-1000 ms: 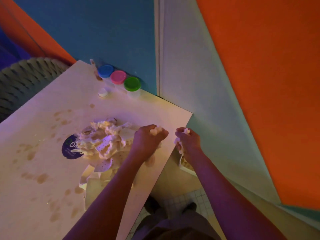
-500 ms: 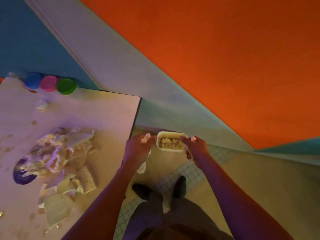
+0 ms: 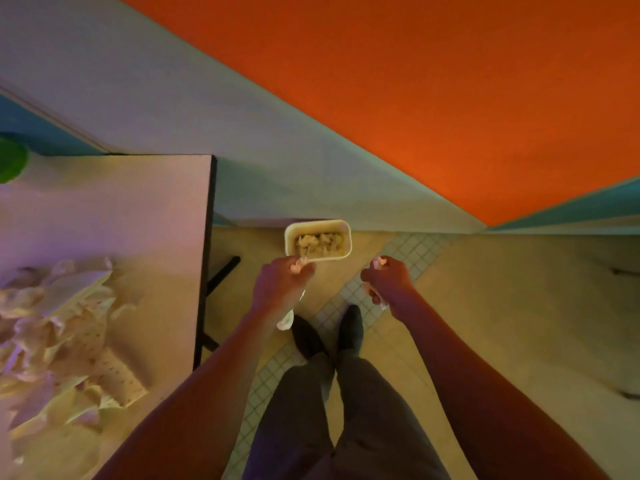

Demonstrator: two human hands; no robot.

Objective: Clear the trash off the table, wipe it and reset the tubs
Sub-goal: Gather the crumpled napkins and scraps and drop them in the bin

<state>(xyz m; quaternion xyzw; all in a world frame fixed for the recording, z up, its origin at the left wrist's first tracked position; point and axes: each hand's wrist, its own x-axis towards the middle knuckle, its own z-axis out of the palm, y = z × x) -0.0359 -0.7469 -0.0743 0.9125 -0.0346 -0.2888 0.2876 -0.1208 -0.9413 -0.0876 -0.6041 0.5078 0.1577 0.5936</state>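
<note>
My left hand (image 3: 282, 284) and right hand (image 3: 388, 282) each clutch crumpled paper scraps (image 3: 299, 266), fingers curled tight, just short of the floor bin (image 3: 318, 242).

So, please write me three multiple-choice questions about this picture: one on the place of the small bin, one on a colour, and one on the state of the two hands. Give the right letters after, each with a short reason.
1. Where is the small bin?
A. on the table
B. on the floor near the wall, right of the table
C. in the person's left hand

2. What colour is the lid at the left edge of the picture?
A. green
B. yellow
C. black

3. What are the hands doing?
A. both lie flat on the table
B. both hang with nothing in them
C. each grips crumpled paper

Answers:
1 B: the bin stands on the floor beyond the table edge.
2 A: the lid shows plainly green.
3 C: the left hand and the right hand each have fingers curled round pale paper scraps.
</note>
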